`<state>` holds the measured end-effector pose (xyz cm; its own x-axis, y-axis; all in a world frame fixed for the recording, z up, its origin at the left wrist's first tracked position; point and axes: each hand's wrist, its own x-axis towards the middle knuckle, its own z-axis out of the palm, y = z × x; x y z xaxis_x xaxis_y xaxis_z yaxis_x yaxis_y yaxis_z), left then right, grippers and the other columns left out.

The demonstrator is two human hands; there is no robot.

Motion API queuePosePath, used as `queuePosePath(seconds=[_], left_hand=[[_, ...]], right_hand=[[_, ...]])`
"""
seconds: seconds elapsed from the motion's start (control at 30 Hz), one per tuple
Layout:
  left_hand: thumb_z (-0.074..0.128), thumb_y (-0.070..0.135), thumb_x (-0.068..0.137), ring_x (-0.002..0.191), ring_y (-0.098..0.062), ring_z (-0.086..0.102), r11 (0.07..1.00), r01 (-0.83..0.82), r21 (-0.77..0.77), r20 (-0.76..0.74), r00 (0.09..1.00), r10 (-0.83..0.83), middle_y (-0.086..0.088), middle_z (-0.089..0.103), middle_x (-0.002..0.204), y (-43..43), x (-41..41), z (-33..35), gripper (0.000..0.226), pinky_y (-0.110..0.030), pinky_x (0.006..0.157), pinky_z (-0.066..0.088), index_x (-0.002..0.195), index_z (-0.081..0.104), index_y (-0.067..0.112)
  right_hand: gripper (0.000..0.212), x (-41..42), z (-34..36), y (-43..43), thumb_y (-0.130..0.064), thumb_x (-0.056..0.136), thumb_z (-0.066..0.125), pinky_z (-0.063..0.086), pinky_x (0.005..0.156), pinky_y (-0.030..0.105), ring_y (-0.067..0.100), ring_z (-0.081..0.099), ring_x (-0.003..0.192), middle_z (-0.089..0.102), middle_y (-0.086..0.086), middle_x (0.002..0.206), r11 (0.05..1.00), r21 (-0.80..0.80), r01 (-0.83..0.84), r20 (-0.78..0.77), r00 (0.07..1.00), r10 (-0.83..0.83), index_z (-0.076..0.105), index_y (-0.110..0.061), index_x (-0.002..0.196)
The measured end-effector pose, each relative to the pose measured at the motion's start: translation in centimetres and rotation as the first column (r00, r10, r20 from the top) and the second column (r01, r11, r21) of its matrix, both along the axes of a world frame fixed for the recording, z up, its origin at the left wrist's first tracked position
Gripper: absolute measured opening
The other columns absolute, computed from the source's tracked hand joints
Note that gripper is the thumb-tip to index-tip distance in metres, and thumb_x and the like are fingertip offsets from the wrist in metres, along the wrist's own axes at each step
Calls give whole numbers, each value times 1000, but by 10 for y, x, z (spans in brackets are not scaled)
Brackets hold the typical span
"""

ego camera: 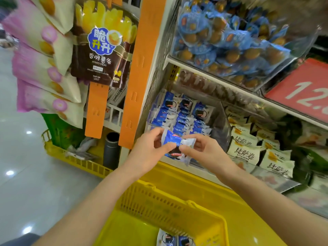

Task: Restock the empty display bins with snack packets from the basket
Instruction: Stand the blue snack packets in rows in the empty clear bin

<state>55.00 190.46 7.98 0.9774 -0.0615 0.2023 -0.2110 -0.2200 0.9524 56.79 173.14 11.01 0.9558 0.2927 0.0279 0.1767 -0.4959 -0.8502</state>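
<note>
I see both hands pinching one blue-and-white snack packet (174, 145) — left hand (152, 148) and right hand (200, 150) curled round its ends — just above the clear display bin (221, 121), yellow basket (177, 206) below.

A blue-and-white plastic snack packet (174, 144) is held tilted just in front of a clear plastic display bin (223, 119), pinched between the left hand (150, 146) and the right hand (201, 150). Matching packets (182, 112) are stood in neat rows inside the bin. Two more packets (174, 239) are seen lying in the slatted yellow plastic basket (170, 206) below.
</note>
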Motion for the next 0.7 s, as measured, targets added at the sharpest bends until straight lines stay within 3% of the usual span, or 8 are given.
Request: queuePosePath(seconds=[0.1, 0.17, 0.3, 0.37, 0.43, 0.5, 0.6, 0.7], left_hand=[[59, 35, 88, 98, -7, 58, 986, -21, 168, 88, 996, 7, 8, 61, 112, -4, 7, -1, 41, -28, 85, 50, 126, 50, 23], [55, 36, 90, 107, -5, 52, 965, -45, 258, 142, 990, 8, 9, 55, 121, -3, 18, -1, 44, -25, 93, 44, 132, 44, 26], [49, 36, 94, 123, -12, 43, 863, -130, 488, 252, 968, 3, 6, 51, 132, 1, 49, -4, 42, -33, 103, 33, 133, 44, 24], [43, 38, 96, 120, -13, 45, 773, -143, 618, 272, 962, -39, 4, 54, 129, 1, 62, -12, 37, -31, 102, 29, 130, 47, 22], [34, 40, 98, 112, -11, 49, 674, -170, 719, 301, 950, -82, 6, 59, 120, 1, 72, -21, 34, -28, 99, 25, 121, 53, 24], [26, 41, 98, 104, -9, 51, 628, -201, 752, 331, 939, -95, 8, 62, 112, 2, 77, -28, 39, -27, 96, 23, 115, 57, 25], [21, 42, 95, 99, -9, 53, 658, -221, 720, 386, 916, -114, 9, 63, 106, 5, 80, -32, 45, -25, 92, 24, 110, 58, 23], [21, 39, 97, 96, -8, 53, 670, -231, 706, 411, 903, -121, 9, 63, 104, 8, 82, -35, 42, -24, 91, 25, 109, 58, 24]], right_hand=[[18, 4, 6, -13, -26, 78, 72, 47, 61, 6, -3, 68, 76, 72, -20, 81, 998, -23, 52, 38, 998, -51, 63, -32, 93], [17, 13, 13, -23, -28, 78, 72, 48, 59, 7, -2, 68, 74, 72, -15, 79, 992, -47, 121, 88, 989, -117, 63, -32, 92], [22, 53, 20, -36, -34, 82, 69, 45, 52, 7, 0, 65, 72, 68, -14, 84, 949, -85, 303, 194, 939, -283, 62, -26, 101], [33, 81, 18, -36, -36, 82, 69, 45, 60, 13, 6, 62, 79, 66, -7, 93, 913, -105, 394, 230, 903, -363, 61, -20, 110], [41, 111, 12, -29, -36, 83, 69, 50, 73, 29, 17, 61, 87, 66, 4, 102, 894, -124, 430, 243, 887, -393, 60, -13, 116], [38, 138, 4, -18, -31, 84, 68, 48, 70, 27, 14, 59, 80, 66, 7, 100, 907, -139, 398, 268, 897, -353, 62, -8, 113], [38, 174, -6, 5, -28, 86, 66, 42, 65, 19, 12, 57, 73, 67, 9, 97, 908, -207, 363, 286, 910, -299, 60, -7, 117], [44, 203, -17, 24, -28, 88, 65, 37, 50, 14, 10, 53, 61, 59, 6, 81, 914, -250, 320, 277, 928, -249, 55, -6, 124]])
